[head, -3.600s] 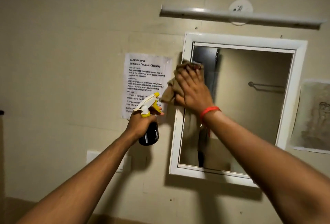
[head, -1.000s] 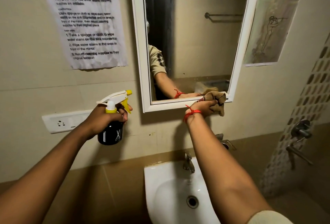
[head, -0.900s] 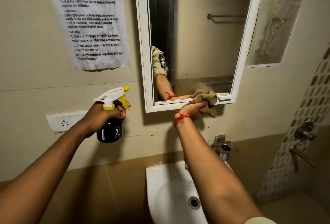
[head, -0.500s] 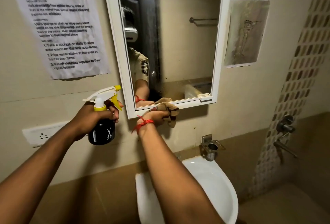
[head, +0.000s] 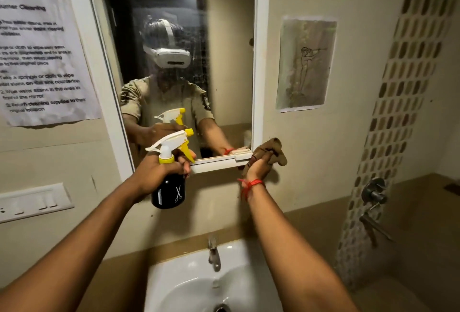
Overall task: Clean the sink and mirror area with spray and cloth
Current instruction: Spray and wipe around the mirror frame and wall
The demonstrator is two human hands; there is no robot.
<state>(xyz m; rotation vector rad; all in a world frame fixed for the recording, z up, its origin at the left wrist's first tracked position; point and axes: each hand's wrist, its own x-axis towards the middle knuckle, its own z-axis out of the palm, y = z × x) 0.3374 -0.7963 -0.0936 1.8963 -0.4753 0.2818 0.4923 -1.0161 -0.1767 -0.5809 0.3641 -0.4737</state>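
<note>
Both my arms stretch fwd & up, forearms bare, approx. parallel. L hand (head: 159,172) wraps its fingers round the neck of the spray bottle (head: 169,193), holding it upright. R hand (head: 258,166), roughly level w/ it, has fingers curled on a bunched cloth (head: 275,151). Red thread (head: 251,183) round R wrist.

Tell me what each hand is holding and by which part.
Left hand: spray bottle, around its neck. Right hand: brown cloth, bunched by its lower part.
</note>
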